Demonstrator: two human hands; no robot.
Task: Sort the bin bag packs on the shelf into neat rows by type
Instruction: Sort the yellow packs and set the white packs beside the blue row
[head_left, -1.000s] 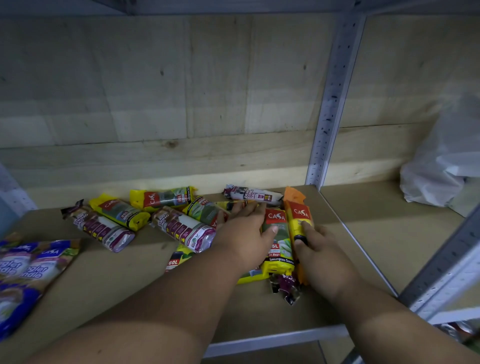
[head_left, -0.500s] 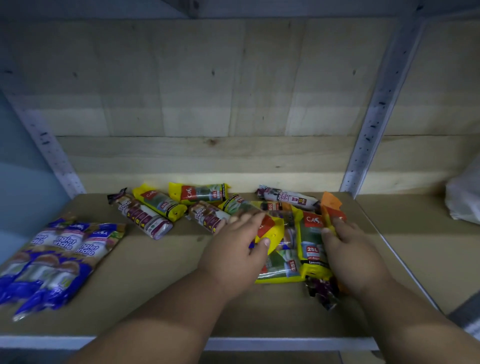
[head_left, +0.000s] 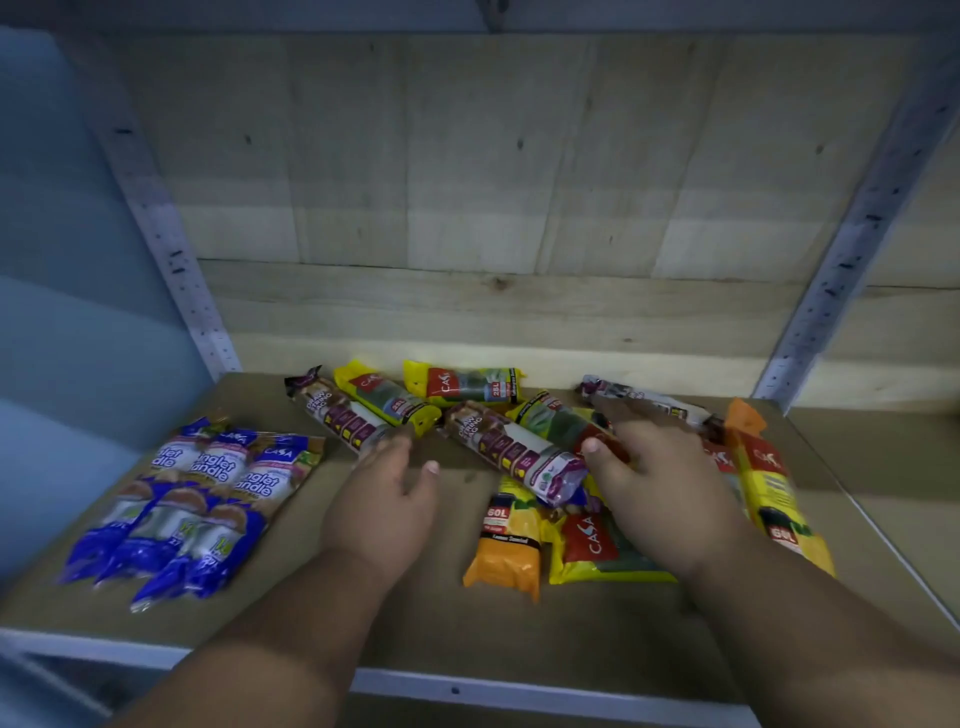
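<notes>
Bin bag packs lie jumbled on the wooden shelf (head_left: 405, 613). Three blue packs (head_left: 197, 499) sit side by side at the left. Purple drawstring packs (head_left: 511, 452) and yellow 25L packs (head_left: 465, 387) are mixed at the back. An orange 60L pack (head_left: 506, 543) lies near the front, another orange pack (head_left: 769, 488) at the right. My left hand (head_left: 387, 496) hovers open over bare shelf, fingertips near a purple pack (head_left: 340, 415). My right hand (head_left: 657, 483) rests flat, fingers spread, on yellow packs (head_left: 589, 543); whether it grips one is hidden.
Plank wall behind the shelf. Perforated metal uprights stand at the back left (head_left: 171, 260) and back right (head_left: 841, 260). A white metal rail (head_left: 467, 691) runs along the front edge. A blue wall is at the far left.
The view has swung left. My left hand has come off the yellow pack and moved left over bare shelf. My right hand has shifted onto the middle of the pile.
</notes>
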